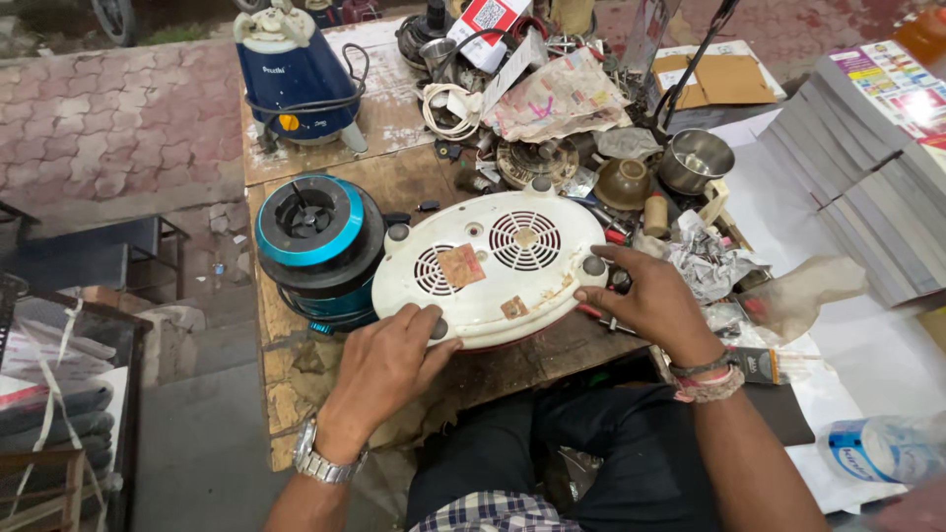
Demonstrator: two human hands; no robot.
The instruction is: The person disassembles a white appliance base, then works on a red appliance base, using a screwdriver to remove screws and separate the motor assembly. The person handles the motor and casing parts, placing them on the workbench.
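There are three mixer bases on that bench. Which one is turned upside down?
The white one under both hands, the left hand and the right hand: its vented underside and rubber feet face up. The black-and-teal base and the dark blue one stand upright.

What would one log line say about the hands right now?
left hand: on near edge of upturned white appliance base | right hand: on its right edge | beside: black-and-teal mixer base | on: wooden table

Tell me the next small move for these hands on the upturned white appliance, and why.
Probably steady the white base with the left hand and lift the right hand to pick up a tool. Both hands only rest on its near rim, the underside with its two round vents faces up, neither hand holds a tool, and a red-handled tool lies just under the right hand.
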